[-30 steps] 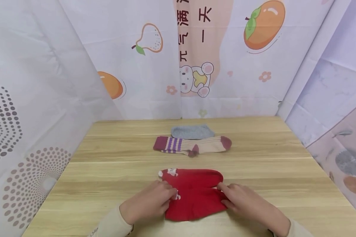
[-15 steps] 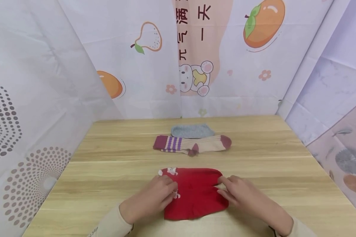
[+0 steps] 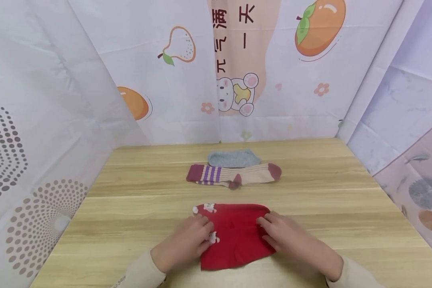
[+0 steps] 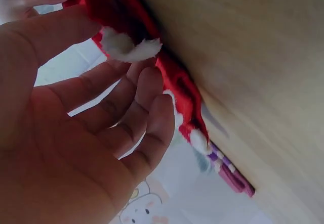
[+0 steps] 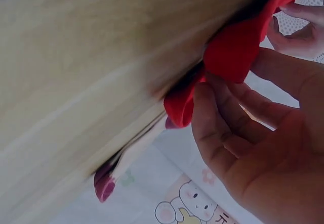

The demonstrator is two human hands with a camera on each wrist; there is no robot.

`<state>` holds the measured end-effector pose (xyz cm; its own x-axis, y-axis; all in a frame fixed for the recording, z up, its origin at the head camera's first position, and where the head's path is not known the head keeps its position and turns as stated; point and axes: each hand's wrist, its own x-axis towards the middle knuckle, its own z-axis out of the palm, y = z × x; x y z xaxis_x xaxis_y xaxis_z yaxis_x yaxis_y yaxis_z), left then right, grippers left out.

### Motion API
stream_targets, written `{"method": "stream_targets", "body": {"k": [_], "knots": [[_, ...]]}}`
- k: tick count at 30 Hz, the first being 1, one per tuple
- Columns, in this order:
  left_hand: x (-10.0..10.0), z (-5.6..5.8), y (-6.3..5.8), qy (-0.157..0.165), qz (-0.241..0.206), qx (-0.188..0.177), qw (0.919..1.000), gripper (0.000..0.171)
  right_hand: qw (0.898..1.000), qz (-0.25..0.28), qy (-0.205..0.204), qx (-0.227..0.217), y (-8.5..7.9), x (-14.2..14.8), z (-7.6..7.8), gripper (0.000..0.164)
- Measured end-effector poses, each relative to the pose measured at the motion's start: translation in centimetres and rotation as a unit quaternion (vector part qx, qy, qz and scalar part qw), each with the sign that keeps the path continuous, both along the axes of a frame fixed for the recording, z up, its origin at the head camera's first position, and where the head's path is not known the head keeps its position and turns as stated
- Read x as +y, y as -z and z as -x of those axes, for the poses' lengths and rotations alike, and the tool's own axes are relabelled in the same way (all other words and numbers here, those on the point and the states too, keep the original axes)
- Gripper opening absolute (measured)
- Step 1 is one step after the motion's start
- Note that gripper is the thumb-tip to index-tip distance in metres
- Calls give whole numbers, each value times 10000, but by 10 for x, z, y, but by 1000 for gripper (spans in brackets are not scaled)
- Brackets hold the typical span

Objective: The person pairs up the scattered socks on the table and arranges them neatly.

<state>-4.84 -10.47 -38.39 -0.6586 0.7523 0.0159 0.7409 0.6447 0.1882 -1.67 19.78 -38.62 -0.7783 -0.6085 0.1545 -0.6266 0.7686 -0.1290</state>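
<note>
A pair of red socks [image 3: 237,236] with white fluffy trim lies flat on the table, the two side by side. My left hand [image 3: 189,240] rests on their left end, over the trim. In the left wrist view its thumb and loosely bent fingers touch the red cloth beside the white fluff [image 4: 129,47]. At the toe end, my right hand [image 3: 286,236] lies over the right edge of the socks. Its thumb and fingertips touch the red toes [image 5: 235,52] in the right wrist view. The hands partly cover both ends.
Beyond the red socks lie cream socks [image 3: 255,175] with purple stripes and maroon ends. Behind these is a grey sock piece [image 3: 234,159]. The wooden table [image 3: 129,208] is bordered by printed white curtains [image 3: 158,100] at the back and sides.
My right hand has lifted slightly, then moved left onto the toes. The gap between the two toes is mostly covered or narrowed. My left hand has barely moved.
</note>
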Motion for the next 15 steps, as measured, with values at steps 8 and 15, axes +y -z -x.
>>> {"method": "stream_targets", "body": {"k": [8, 15], "knots": [[1, -1, 3, 249, -257, 59, 9993, 19, 9998, 117, 27, -189, 1, -1, -1, 20], [-6, 4, -7, 600, -1086, -88, 9922, 20, 9959, 743, -22, -516, -14, 6, 1, 22]]}}
